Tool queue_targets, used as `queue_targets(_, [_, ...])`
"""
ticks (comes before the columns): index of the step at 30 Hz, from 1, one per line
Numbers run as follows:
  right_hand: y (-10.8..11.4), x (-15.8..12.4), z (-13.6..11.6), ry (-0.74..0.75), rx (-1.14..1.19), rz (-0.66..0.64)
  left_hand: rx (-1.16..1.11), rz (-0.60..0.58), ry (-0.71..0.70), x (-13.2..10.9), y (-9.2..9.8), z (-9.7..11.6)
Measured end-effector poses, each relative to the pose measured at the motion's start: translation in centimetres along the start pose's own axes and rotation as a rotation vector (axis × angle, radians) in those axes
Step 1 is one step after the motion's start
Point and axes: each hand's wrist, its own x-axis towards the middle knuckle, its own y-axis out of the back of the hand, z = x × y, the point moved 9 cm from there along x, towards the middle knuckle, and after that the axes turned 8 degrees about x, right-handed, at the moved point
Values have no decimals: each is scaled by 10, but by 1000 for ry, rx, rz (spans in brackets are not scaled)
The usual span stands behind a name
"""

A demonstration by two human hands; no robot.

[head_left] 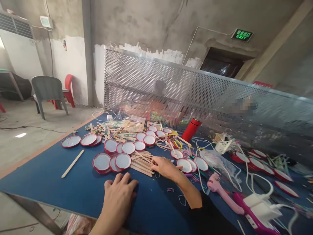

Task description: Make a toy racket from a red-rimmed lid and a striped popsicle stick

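Note:
My left hand (119, 192) lies flat on the blue table (61, 189) with its fingers stretched out, holding nothing. My right hand (165, 167) reaches over a pile of flat wooden sticks (141, 162), its fingers curled down onto the sticks' ends; whether it holds one is hidden. Just beyond both hands lie several round white discs with red rims (123, 160), some overlapping. A single loose wooden stick (72, 163) lies apart at the left.
A red bottle (191, 130) stands at the back by a perforated metal screen (195, 94), with people behind it. Pink glue guns (221, 192), white cables and a plastic bag (216, 160) crowd the right. Chairs (49, 93) stand at the far left.

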Motion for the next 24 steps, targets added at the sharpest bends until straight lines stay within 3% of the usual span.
queue_targets(3, [4, -10, 4, -2, 61, 56, -5, 43, 5, 13, 3, 6])
queue_targets(5, [5, -16, 7, 9, 118, 94, -128, 83, 1, 20, 1, 5])
queue_targets(8, [4, -21, 13, 36, 234, 149, -550, 175, -92, 23, -3, 4])
queue_targets(13, [1, -28, 7, 137, 452, 220, -1180, 94, -63, 23, -22, -7])
queue_targets(15, [-6, -34, -8, 225, 513, 171, -1260, 120, -72, 23, -17, -10])
queue_targets(19, [-31, -52, -44, 398, 543, -2, -1129, 222, -136, 20, 4, -10])
queue_targets(21, [-39, -57, -55, 450, 512, -42, -1155, 269, -25, 19, 7, -20])
queue_targets(23, [-43, -56, -57, 457, 453, -33, -1307, 359, 92, 17, 8, -35])
queue_targets(24, [-43, -53, -55, 441, 415, -12, -1394, 350, 125, 17, 6, -38])
